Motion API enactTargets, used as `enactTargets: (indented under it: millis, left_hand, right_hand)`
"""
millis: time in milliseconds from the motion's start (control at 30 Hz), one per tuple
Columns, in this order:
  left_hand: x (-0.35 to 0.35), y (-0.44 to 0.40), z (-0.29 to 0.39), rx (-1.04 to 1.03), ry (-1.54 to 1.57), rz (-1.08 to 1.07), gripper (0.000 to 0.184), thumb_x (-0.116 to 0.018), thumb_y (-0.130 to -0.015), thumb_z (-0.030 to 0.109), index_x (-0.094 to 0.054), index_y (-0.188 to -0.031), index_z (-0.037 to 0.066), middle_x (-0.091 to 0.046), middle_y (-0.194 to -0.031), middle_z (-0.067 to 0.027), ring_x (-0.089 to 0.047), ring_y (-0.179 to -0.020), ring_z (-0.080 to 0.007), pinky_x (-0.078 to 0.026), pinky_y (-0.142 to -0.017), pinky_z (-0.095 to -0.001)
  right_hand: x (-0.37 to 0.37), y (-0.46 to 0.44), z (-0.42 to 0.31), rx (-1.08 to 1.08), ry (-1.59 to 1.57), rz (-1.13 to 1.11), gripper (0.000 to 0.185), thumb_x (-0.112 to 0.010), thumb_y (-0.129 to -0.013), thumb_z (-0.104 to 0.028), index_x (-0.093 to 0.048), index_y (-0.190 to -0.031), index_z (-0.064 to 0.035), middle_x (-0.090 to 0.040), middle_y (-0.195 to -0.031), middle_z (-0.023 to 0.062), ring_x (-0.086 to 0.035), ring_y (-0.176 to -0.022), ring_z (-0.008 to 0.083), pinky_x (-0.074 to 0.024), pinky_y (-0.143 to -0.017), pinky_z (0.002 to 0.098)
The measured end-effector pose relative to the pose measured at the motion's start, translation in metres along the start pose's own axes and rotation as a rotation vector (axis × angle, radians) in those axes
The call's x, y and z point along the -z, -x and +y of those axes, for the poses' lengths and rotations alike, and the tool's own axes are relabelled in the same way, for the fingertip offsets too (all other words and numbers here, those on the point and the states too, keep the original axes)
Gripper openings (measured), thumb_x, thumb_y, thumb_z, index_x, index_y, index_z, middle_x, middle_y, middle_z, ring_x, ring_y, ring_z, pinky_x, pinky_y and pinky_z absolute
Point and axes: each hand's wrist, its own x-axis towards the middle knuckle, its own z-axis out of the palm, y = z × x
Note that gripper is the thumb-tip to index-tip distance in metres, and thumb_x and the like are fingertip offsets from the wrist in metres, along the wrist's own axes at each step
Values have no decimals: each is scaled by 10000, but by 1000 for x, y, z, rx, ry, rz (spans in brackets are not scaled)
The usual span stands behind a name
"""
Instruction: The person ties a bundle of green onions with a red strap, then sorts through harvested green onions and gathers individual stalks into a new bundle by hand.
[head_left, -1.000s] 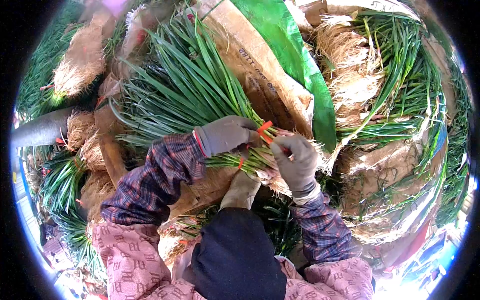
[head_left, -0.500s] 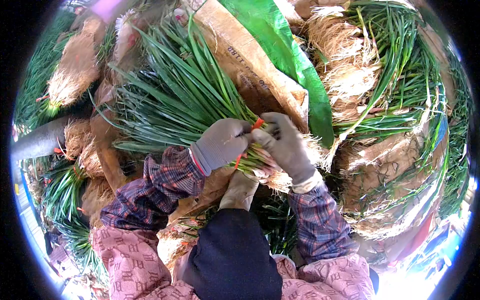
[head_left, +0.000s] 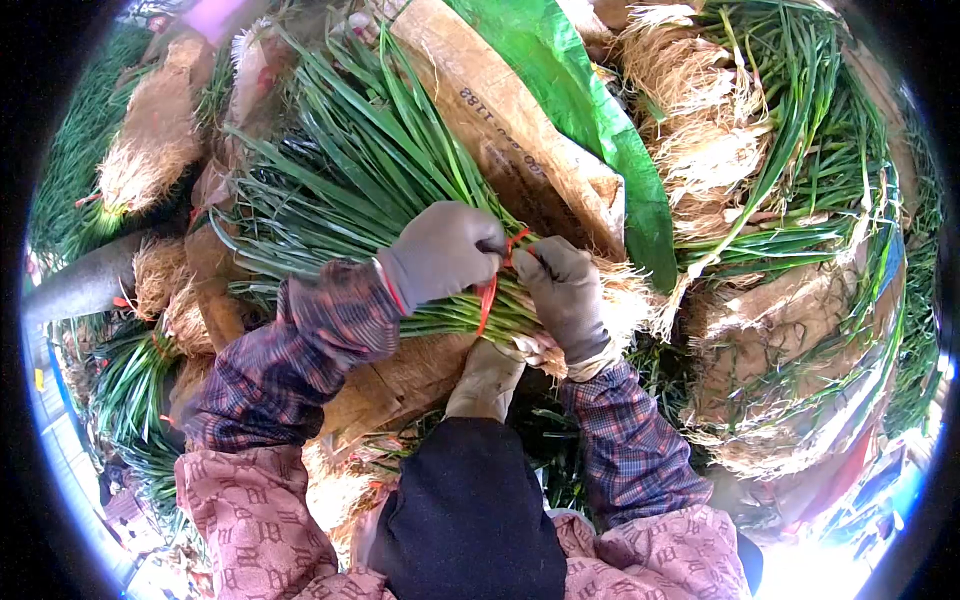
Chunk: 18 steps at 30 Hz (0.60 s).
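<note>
Bundle of green stalks [head_left: 400, 190] is lying directly under the fingers of both gloved hands, and its long axis is running slantwise, with the leaves spreading toward the person's far left and the pale roots [head_left: 625, 292] pointing toward the near right. A red tie [head_left: 487, 298] is crossing this axis near the root end of the bundle. The left hand [head_left: 445, 255] is resting over the bundle on the leafy side of the tie; its fingers are curling together and seem to be clamping one part of the tie. The right hand [head_left: 562, 295] is staying on the root side, and its thumb and forefinger are meeting, it seems, on another part of the tie. Both hands are equally near to the crossing, so I cannot call one of them nearer.

Around the bundle, a brown sack with printed numbers [head_left: 510, 112] is lying just beyond it, and a green sheet [head_left: 600, 115] is bordering this sack on the far right. A rooted pile [head_left: 700, 130] is standing to the right of the bundle, well apart. A beige-covered foot [head_left: 487, 385] is reaching to its near side. Nothing is standing between the fingers and the tie, but the gloves are partly hiding it.
</note>
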Motion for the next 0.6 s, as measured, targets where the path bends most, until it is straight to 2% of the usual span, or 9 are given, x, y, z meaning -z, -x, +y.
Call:
enactTargets:
  millis: [67, 100, 200, 233, 333, 367, 467, 500, 600]
  left_hand:
    - [-8, -7, -2, -408, -621, 179, 144, -620, -803, 161, -596, -733, 38, -584, -655, -7, -584, -643, -99, -456, -548, -243]
    - [-5, -15, -3, -406, -463, 145, 146, -634, -789, 177, -564, -729, 64, -561, -654, 15, -529, -593, -63, -419, -523, -224]
    - [10, -20, -1, 145, 430, -113, 142, -631, -788, 182, -557, -794, 62, -528, -652, 35, -481, -552, -75, -401, -511, -232]
    - [8, -20, -3, 151, 501, -130, 125, -621, -795, 146, -539, -832, 59, -508, -673, 45, -459, -564, -74, -392, -527, -220]
    - [-8, -18, -4, -200, 215, -5, 75, -592, -813, 85, -527, -822, 50, -495, -703, 35, -485, -629, -82, -417, -576, -230]
    - [-15, -18, -10, -465, 52, 99, 41, -560, -814, 30, -523, -831, 38, -538, -752, -12, -533, -692, -129, -446, -637, -262]
    - [-16, 1, 4, -562, -138, 143, 61, -565, -804, 29, -528, -852, 30, -567, -782, -68, -568, -730, -185, -463, -671, -296]
    - [-16, 5, 4, -592, -139, 197, 83, -581, -795, 38, -534, -863, 29, -580, -810, -100, -579, -738, -209, -465, -670, -302]
    - [-14, 26, 4, -425, -61, 108, 91, -596, -794, 56, -538, -859, 31, -576, -798, -92, -575, -726, -203, -465, -665, -301]
  right_hand:
    - [-1, 1, 11, -12, 12, -9, 98, -610, -820, -100, -618, -807, -3, -595, -719, 116, -583, -623, 213, -465, -593, 310]
    - [2, 2, 10, -81, -65, -14, 105, -608, -826, -106, -617, -810, -2, -593, -716, 108, -579, -625, 203, -463, -596, 303]
    - [3, 3, 8, -220, -244, -23, 122, -605, -841, -118, -615, -816, 1, -589, -710, 87, -570, -635, 175, -458, -603, 286]
    - [2, 2, 9, -227, -259, -23, 124, -606, -843, -119, -614, -817, 2, -589, -712, 82, -570, -642, 168, -457, -606, 282]
    - [3, 3, 11, -281, -259, -24, 116, -609, -841, -111, -615, -822, 4, -591, -719, 83, -571, -650, 171, -457, -610, 284]
    - [4, 2, 10, -303, -252, -23, 111, -611, -839, -106, -616, -825, 4, -592, -723, 86, -572, -651, 177, -458, -610, 287]
    - [11, -1, 5, -217, -142, -56, 100, -614, -834, -93, -617, -827, 7, -597, -742, 99, -570, -651, 194, -457, -613, 296]
    - [13, -5, 5, -99, -63, -31, 120, -617, -837, -119, -619, -807, -3, -593, -721, 101, -555, -637, 206, -450, -607, 305]
    - [23, -16, 17, -249, -33, -64, 160, -615, -845, -157, -613, -781, -10, -580, -681, 91, -527, -623, 188, -443, -599, 307]
